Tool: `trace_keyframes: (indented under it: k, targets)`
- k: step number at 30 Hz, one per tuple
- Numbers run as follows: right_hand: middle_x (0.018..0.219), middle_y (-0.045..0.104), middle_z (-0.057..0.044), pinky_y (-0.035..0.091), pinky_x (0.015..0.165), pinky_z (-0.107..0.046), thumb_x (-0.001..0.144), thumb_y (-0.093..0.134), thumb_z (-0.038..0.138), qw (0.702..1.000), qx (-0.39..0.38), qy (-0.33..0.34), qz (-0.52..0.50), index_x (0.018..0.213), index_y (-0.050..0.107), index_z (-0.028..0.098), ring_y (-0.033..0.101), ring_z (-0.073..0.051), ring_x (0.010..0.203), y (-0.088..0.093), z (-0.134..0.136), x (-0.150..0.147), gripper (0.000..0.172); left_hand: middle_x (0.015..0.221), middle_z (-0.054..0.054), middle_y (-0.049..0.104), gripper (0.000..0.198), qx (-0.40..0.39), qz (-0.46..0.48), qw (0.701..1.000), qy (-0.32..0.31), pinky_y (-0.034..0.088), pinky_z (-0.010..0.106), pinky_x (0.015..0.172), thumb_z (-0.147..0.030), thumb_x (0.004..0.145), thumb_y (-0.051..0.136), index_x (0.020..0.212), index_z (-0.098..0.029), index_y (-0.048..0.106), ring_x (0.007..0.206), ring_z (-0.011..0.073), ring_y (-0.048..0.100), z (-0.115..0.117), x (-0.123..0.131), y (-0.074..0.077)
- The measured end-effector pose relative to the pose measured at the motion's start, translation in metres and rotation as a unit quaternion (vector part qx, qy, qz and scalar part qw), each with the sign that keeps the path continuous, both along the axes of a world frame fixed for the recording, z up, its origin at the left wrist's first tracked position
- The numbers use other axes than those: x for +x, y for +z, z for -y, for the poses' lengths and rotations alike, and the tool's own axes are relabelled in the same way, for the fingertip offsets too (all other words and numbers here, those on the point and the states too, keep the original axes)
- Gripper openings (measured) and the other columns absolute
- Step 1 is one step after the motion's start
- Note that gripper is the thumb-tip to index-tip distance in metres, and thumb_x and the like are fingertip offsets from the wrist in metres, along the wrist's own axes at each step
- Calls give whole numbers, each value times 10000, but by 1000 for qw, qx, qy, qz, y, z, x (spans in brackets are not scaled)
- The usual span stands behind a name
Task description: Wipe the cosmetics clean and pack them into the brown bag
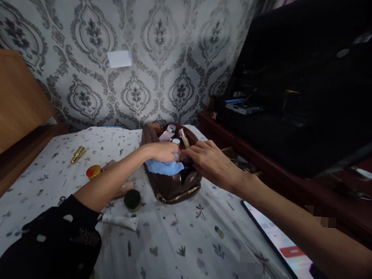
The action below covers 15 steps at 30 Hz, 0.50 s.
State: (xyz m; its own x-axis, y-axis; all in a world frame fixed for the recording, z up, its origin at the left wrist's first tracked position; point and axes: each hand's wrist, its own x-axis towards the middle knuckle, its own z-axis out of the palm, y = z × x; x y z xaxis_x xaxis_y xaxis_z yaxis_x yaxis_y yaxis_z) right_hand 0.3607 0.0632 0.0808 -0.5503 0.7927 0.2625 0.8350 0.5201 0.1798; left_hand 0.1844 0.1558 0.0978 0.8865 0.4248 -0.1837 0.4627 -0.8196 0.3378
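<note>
A brown zippered bag stands unzipped on a patterned white sheet, with several cosmetics inside, among them a small bottle with a shiny cap. At the bag's opening, my left hand is closed on a light blue cloth, which hangs over the near side. My right hand reaches over the bag's right rim, fingers bent and close to the left fingertips. Whatever the right fingers pinch, if anything, is hidden.
Left of the bag lie a dark-lidded jar, a white tube, an orange-lidded jar and a gold tube. A phone rests at the right. A large black screen looms behind it; a wooden panel stands left.
</note>
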Motion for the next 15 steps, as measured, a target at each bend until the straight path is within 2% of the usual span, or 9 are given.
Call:
trace_keyframes:
  k: [3,8,15]
  targets:
    - [982,704,-109,287,817,-347,898,531,69,1000,0,-13,12,1013,658,150,543,-242,965,1,0,-4,189,718,6,671,215,3,-6,1000,3,435,251,662,-169,813,505,832,-148,719,694,158,557,0,-1,0]
    - [979,697,-115,289,818,-352,893,537,74,999,7,-23,24,973,653,145,547,-246,960,0,0,-5,158,747,15,661,210,0,2,1000,0,421,257,667,-180,813,495,828,-141,700,708,160,551,-3,-1,-3]
    - [1030,715,-113,273,805,-367,944,515,121,995,13,-16,93,1076,681,142,573,-240,972,3,-5,-5,213,716,-1,645,174,-20,37,999,-10,428,242,653,-187,819,508,797,-144,675,690,150,547,-9,-2,-9]
